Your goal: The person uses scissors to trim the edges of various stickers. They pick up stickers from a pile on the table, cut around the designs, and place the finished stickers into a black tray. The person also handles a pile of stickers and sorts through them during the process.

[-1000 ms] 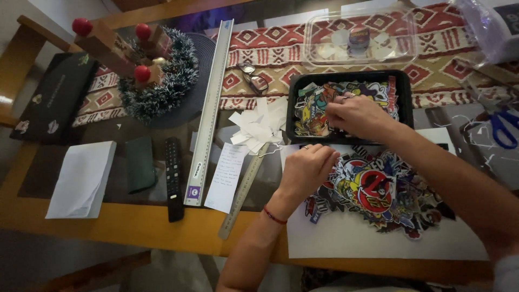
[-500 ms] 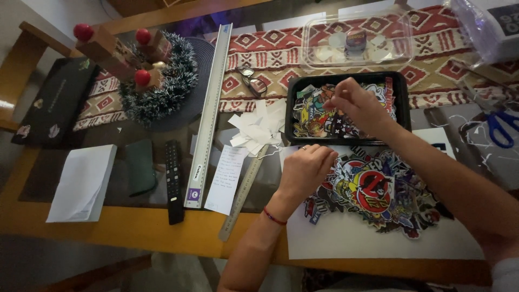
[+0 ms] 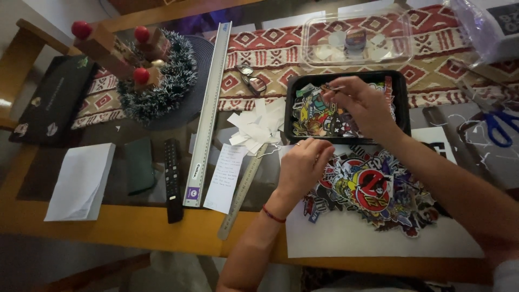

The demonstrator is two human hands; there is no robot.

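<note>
My right hand [image 3: 363, 105] hovers over a black tray [image 3: 401, 103] full of colourful stickers, its fingers pinched on a small sticker [image 3: 328, 87] lifted above the pile. My left hand [image 3: 300, 167] rests on the left edge of a white sheet [image 3: 351, 238], its fingers curled down against the stickers there. A collage of overlapping stickers [image 3: 378, 192] covers the upper part of that sheet. Beside my left hand lie a short steel ruler [image 3: 241, 192] and a heap of white paper scraps [image 3: 257, 127].
A long metal ruler [image 3: 208, 108], a black remote [image 3: 173, 178], a white notepad [image 3: 81, 181] and a handwritten note [image 3: 226, 176] lie to the left. A wreath with red-tipped blocks [image 3: 146, 75], glasses [image 3: 251, 78], a clear lidded box [image 3: 357, 40] and blue scissors [image 3: 497, 127] stand farther off.
My right hand has risen out of the tray toward its far side, lifting a small sticker between the fingertips. My left hand has stayed on the sheet.
</note>
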